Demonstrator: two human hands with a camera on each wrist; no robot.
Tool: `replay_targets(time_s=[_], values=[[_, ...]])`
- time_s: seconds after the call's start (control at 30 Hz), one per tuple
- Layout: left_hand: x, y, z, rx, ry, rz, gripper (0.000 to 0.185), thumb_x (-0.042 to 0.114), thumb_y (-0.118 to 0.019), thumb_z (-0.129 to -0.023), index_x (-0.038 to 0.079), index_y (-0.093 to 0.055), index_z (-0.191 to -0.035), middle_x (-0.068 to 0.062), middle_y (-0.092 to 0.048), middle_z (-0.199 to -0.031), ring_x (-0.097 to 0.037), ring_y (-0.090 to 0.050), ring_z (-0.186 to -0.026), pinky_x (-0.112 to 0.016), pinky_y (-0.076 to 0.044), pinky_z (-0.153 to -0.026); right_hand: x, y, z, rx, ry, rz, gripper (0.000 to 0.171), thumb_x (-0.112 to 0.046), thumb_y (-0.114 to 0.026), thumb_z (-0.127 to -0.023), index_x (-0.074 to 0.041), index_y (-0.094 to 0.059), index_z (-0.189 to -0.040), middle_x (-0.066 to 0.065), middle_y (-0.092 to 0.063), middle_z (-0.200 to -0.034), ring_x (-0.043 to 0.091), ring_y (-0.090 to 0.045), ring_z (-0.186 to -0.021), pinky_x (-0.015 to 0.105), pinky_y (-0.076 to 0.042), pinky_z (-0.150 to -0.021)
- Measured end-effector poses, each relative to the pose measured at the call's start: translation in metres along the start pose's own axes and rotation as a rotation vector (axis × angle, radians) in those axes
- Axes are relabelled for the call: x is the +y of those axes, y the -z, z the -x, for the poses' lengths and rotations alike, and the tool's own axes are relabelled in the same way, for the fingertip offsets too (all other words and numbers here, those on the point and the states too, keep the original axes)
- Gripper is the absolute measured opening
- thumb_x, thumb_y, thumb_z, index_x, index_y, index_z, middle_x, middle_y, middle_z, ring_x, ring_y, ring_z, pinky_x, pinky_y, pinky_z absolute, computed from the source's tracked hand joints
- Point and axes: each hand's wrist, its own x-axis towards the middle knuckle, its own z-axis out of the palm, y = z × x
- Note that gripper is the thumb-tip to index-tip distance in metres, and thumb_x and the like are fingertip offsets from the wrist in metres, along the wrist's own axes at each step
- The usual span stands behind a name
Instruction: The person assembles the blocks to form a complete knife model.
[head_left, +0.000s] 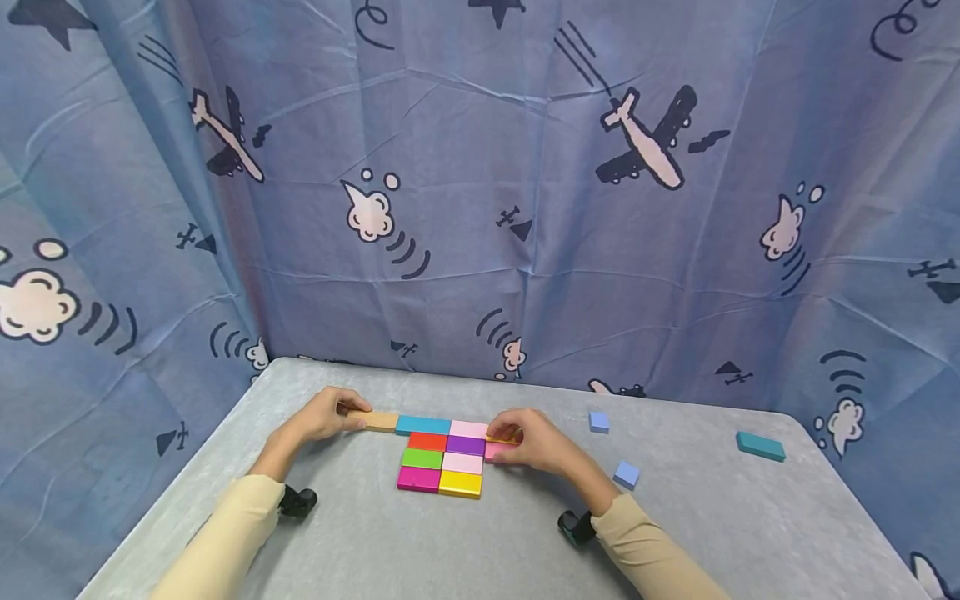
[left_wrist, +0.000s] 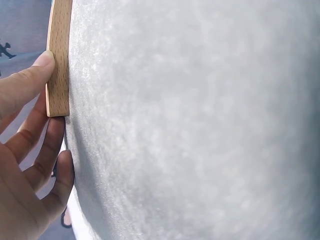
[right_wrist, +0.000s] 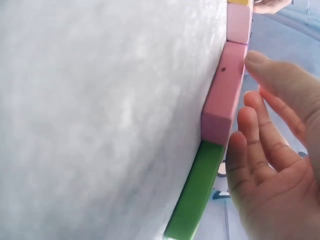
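My left hand (head_left: 330, 414) pinches the outer end of a plain wooden block (head_left: 381, 422), thumb on its near edge, as the left wrist view also shows. That block joins a blue block (head_left: 423, 426) in a flat patchwork of coloured blocks. At the patchwork's right side, my right hand (head_left: 528, 442) holds a pink block (head_left: 497, 452), its thumb on the near edge and curled fingers beyond. An orange block (head_left: 504, 439) shows partly under those fingers. In the right wrist view a green block (right_wrist: 195, 192) abuts the pink one; the hand hides it from the head view.
Two small light-blue blocks (head_left: 598, 422) lie right of the right hand, one nearer the forearm. A teal block (head_left: 761, 446) lies farther right on the grey table (head_left: 360, 542). A blue airplane-print curtain (head_left: 480, 317) hangs behind. Both wrists wear black cameras (head_left: 298, 502).
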Motion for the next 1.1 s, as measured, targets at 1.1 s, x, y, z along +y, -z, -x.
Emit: replay_targets(time_s=[1.1], values=[[0.001,0.000,0.001,0.009,0.002,0.003,0.017,0.002,-0.074,-0.078,0.001,-0.071,-0.094,-0.006,-0.066,-0.088,-0.019,-0.058,-0.079,-0.032,-0.047,-0.071,0.015,0.017,0.016,0.011,-0.096,-0.009,0.029,-0.008,-0.081,-0.072,-0.007,-0.069,-0.098,0.002,-0.065,-0.094,0.022,-0.058,-0.085,0.039,-0.048,-0.075]])
